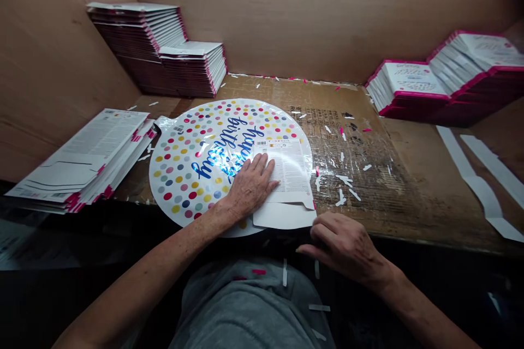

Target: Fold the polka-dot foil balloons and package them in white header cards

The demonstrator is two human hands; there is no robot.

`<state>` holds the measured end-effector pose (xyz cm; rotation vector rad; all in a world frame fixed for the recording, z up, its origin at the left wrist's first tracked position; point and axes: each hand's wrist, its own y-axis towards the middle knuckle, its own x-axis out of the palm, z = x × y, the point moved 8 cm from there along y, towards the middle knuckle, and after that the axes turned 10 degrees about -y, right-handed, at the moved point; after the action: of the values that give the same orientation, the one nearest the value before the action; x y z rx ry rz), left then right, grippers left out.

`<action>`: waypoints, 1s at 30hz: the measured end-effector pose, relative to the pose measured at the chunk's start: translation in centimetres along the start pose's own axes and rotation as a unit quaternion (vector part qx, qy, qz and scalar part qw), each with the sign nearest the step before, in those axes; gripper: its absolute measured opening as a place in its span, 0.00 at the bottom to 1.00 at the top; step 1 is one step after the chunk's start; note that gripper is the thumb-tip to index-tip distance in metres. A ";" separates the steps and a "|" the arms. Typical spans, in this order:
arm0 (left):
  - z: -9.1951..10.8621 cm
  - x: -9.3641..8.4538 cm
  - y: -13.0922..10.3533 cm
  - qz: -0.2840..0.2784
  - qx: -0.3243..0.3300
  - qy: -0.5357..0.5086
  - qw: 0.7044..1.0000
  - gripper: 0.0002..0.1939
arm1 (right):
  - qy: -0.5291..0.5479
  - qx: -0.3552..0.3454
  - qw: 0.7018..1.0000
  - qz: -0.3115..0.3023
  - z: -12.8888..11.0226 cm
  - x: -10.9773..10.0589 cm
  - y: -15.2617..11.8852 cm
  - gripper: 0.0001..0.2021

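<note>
A flat, round foil balloon (180, 158) with coloured dots and blue "happy birthday" lettering lies on the cardboard-covered table, its lettering turned sideways. On its right part rests a white printed cardboard sleeve (286, 174) with a flap along its near end. My left hand (251, 182) lies flat with fingers stretched out, over the sleeve's left edge and the balloon. Just off the sleeve's near right corner, my right hand (341, 242) has its fingers curled in and the thumb pointing left. Whatever those fingers may hold is hidden.
Stacks of folded sleeves stand at the back left (192, 68) and back right (421, 84). A pile of printed sleeves (90, 158) leans at the left. Paper scraps (341, 196) litter the table (380, 191), with long white strips (470, 174) at right. Cardboard walls enclose the back and sides.
</note>
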<state>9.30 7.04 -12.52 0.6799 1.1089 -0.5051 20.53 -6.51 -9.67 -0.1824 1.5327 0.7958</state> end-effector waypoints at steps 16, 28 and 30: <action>1.8 -2.5 -6.5 0.061 0.025 -0.210 0.975 0.10 | 0.095 0.164 0.978 0.090 1.4 1.6 2.3 0.10; 0.2 -2.4 -6.0 0.169 -0.200 -0.197 0.945 0.19 | -0.067 0.067 0.991 0.096 0.2 1.3 -1.0 0.17; -0.2 -3.1 -7.1 0.189 -0.253 -0.270 0.909 0.23 | -0.042 0.094 0.984 0.144 0.4 0.3 -0.9 0.14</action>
<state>3.26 2.38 -11.43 0.2517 0.5212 -0.0445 21.37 -6.84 -10.27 0.2150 1.5637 0.8676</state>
